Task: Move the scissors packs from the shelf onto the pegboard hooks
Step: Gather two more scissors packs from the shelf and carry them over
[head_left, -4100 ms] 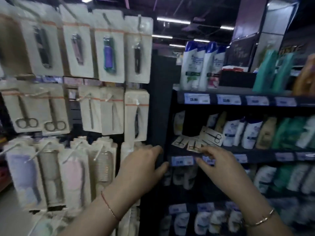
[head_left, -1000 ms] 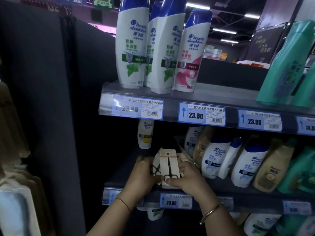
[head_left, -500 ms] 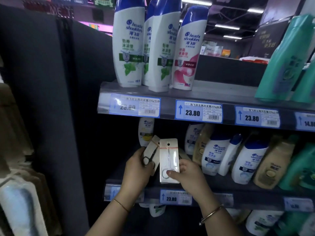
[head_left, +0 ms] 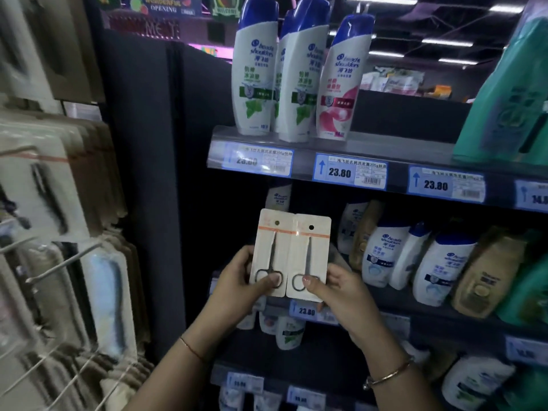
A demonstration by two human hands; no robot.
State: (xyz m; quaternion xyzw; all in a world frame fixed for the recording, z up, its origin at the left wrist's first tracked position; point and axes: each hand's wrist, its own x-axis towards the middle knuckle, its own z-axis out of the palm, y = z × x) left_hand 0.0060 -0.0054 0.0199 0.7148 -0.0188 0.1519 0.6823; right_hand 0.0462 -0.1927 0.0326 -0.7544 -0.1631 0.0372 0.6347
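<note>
Two white scissors packs are held upright side by side in front of the middle shelf (head_left: 415, 314). My left hand (head_left: 237, 287) grips the left scissors pack (head_left: 271, 247) at its lower edge, thumb over the scissor handles. My right hand (head_left: 341, 292) grips the right scissors pack (head_left: 310, 253) the same way. Each card has an orange stripe and a hang hole near the top. The pegboard hooks (head_left: 59, 262) stick out at the far left, blurred, with other carded goods hanging on them.
Shampoo bottles (head_left: 296, 75) stand on the top shelf above blue price tags (head_left: 350, 172). More bottles (head_left: 415, 262) fill the middle shelf right of the packs. A dark divider panel (head_left: 148, 188) stands between the pegboard and the shelves.
Both hands have lifted the two packs off the shelf and brought them upright, side by side. The view has swung left, so the pegboard hooks now show more.
</note>
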